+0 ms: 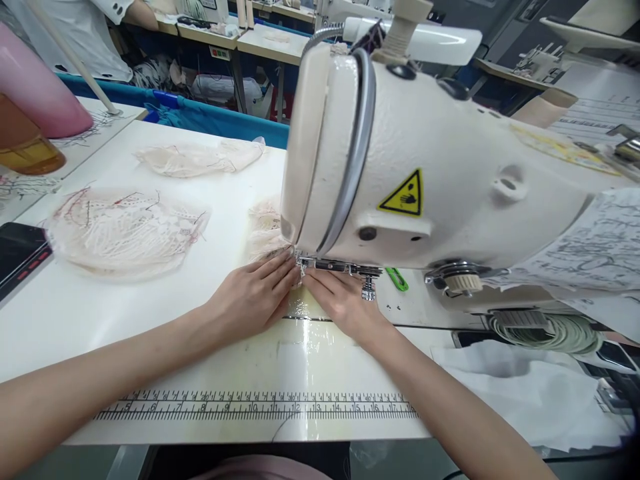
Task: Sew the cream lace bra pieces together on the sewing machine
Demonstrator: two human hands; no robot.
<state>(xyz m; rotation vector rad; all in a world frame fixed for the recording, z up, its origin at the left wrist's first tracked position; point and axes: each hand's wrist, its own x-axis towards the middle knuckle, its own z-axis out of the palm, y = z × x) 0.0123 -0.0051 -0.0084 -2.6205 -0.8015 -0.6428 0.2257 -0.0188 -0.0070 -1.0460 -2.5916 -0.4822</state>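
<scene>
A piece of pale lace fabric [263, 223] lies bunched beneath the head of a white sewing machine [440, 160]. My left hand [255, 290] is on its near side, fingers pressed together and closed on the fabric's edge beside the metal presser foot area; its thumb is hidden. From the right, my right hand [345, 300] reaches under the machine head with fingers stretched flat, their tips near the same lace. The machine's metal guide [340, 267] covers part of those fingers. The needle itself cannot be made out.
Further lace pieces [130, 230] lie on the white table [235, 367] at left, near a black phone [23, 257]. A green thread snipper [397, 279] rests behind my right hand. White cloth [520, 387] is at right. A co-worker's sleeve [90, 33] shows beyond.
</scene>
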